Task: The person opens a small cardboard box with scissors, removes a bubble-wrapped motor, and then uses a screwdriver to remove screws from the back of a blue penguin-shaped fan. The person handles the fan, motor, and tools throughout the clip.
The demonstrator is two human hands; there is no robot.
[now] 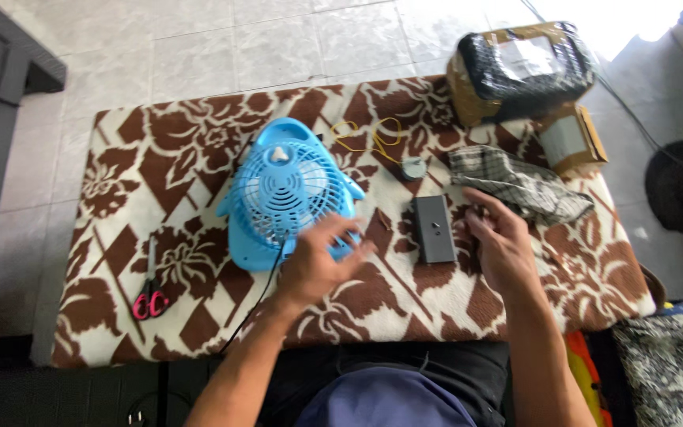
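A small blue desk fan (282, 190) lies on a brown and cream floral cloth (199, 150) that covers a low table. My left hand (322, 261) hovers over the fan's lower right edge with fingers spread and holds nothing. My right hand (496, 237) is raised just right of a dark grey rectangular box (434, 229), fingers loosely curled; it is blurred and I see nothing in it. A black cord (258, 304) runs from the fan toward me.
Pink-handled scissors (150, 296) lie at the front left. Yellow wire (365, 136) and a small round grey part (413, 168) sit behind the box. A checked cloth (519, 186), a small cardboard box (571, 138) and a wrapped package (523, 67) are at the right rear.
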